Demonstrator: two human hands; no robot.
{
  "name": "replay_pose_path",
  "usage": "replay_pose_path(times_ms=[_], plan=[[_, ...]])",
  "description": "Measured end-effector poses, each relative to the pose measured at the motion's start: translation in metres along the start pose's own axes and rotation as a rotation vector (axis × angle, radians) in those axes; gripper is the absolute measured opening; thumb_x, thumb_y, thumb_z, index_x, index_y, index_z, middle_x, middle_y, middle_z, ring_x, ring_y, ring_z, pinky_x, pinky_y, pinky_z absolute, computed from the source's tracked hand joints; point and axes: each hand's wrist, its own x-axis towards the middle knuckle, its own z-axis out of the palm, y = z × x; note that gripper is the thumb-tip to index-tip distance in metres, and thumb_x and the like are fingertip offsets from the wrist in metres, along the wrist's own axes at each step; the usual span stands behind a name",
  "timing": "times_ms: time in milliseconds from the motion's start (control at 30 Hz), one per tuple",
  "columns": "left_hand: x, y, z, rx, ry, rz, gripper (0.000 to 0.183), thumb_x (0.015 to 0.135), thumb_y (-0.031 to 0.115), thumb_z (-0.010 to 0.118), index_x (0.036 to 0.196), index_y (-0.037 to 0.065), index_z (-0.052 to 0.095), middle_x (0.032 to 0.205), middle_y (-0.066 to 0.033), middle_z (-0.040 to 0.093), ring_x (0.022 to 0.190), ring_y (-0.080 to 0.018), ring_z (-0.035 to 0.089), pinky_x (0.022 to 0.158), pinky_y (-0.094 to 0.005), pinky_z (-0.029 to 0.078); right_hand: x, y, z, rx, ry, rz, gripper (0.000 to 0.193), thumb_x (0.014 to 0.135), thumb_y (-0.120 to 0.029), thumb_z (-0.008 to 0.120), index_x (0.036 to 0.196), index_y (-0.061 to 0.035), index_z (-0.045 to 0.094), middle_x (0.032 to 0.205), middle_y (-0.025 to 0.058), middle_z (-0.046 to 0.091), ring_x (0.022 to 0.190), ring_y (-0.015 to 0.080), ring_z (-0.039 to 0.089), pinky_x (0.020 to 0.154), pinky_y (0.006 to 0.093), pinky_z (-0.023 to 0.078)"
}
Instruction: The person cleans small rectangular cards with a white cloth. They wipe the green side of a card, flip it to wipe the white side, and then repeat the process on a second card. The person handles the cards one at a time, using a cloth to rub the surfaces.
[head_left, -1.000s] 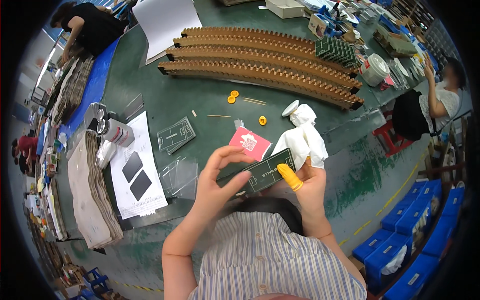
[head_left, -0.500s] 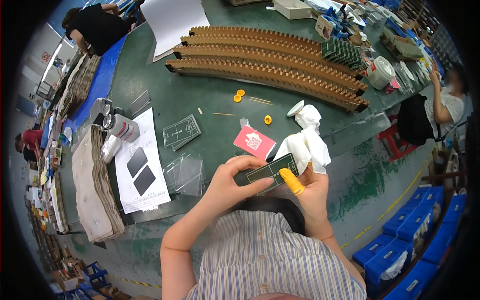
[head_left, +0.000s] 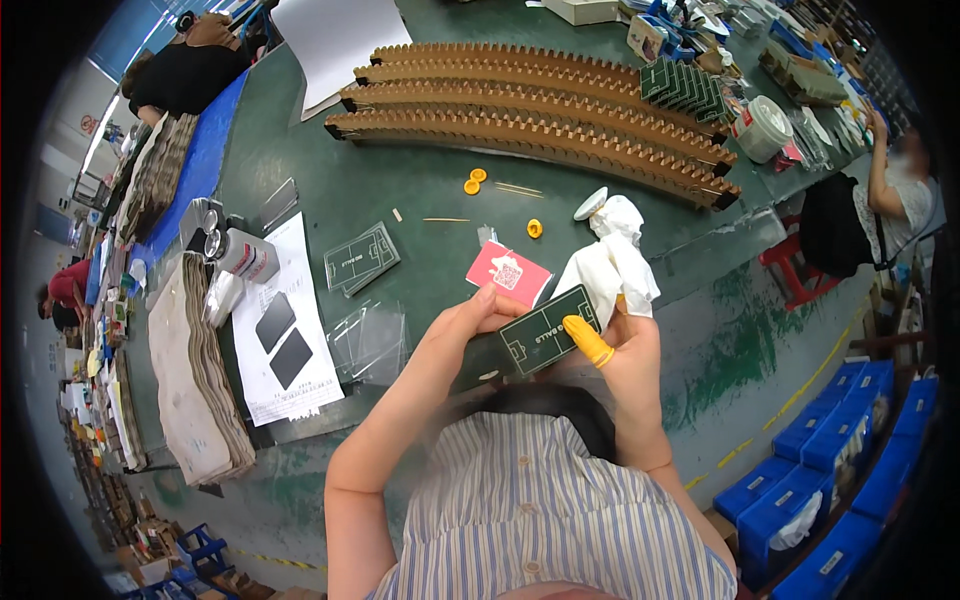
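A thin dark green plate (head_left: 548,332) with white football-pitch lines is tilted in front of me at the table's near edge. My right hand (head_left: 628,362) grips its right end, its thumb in a yellow finger cot (head_left: 588,341) pressed on the face. White cloth (head_left: 612,268) is bunched against the right fingers, behind the plate. My left hand (head_left: 462,325) is closed at the plate's upper left edge, its fingers partly hidden behind it. Just beyond lies a red card (head_left: 508,272) with a white printed pattern. Similar green plates (head_left: 360,258) lie stacked to the left.
Long notched brown racks (head_left: 530,115) cross the table's far side, with several green plates (head_left: 682,90) standing in them. Yellow finger cots (head_left: 475,182), thin sticks (head_left: 518,190), clear bags (head_left: 370,340), a printed sheet (head_left: 285,330) and a metal can (head_left: 245,255) lie around. A person (head_left: 885,205) sits at right.
The plate has turned more face-up toward me. My left thumb has come off its face, and the left fingers have shifted to its upper left edge. The right hand keeps its grip.
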Motion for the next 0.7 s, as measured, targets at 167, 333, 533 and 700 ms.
replay_pose_path(times_ms=[167,333,533,700], plan=[[0.006,-0.001,-0.007,0.022,-0.028,-0.042,0.054,0.099,0.040,0.029,0.104,-0.004,0.060,0.099,-0.0124,0.066,0.094,-0.0157,0.062,0.088,-0.0269,0.045,0.002,0.003,0.001,0.001,-0.026,0.076,0.057,0.077,0.010,0.066,0.128,0.0074,0.042,0.124,0.0129,0.052,0.111,0.0188,0.053,0.094,0.0309,0.045],[0.012,0.004,-0.012,0.169,-0.032,-0.065,0.053,0.099,0.041,0.031,0.102,-0.003,0.062,0.095,-0.0102,0.067,0.092,-0.0145,0.061,0.089,-0.0263,0.043,0.002,0.001,0.004,-0.052,-0.059,0.165,0.055,0.078,0.009,0.066,0.127,0.0087,0.042,0.123,0.0132,0.052,0.109,0.0181,0.054,0.093,0.0298,0.046],[0.012,0.002,-0.013,0.187,-0.068,0.012,0.058,0.099,0.044,0.028,0.109,-0.003,0.061,0.097,-0.0100,0.068,0.092,-0.0146,0.061,0.092,-0.0281,0.040,0.000,0.003,0.001,-0.036,-0.065,0.171,0.058,0.077,0.008,0.068,0.129,0.0062,0.042,0.124,0.0123,0.051,0.111,0.0184,0.053,0.093,0.0306,0.046],[0.011,-0.004,-0.016,-0.002,-0.106,-0.027,0.067,0.099,0.048,0.018,0.123,-0.004,0.053,0.106,-0.0146,0.065,0.103,-0.0199,0.059,0.098,-0.0329,0.038,-0.006,-0.003,-0.002,-0.016,-0.022,0.108,0.064,0.075,0.010,0.068,0.132,0.0043,0.039,0.128,0.0121,0.049,0.115,0.0198,0.050,0.095,0.0311,0.044]])
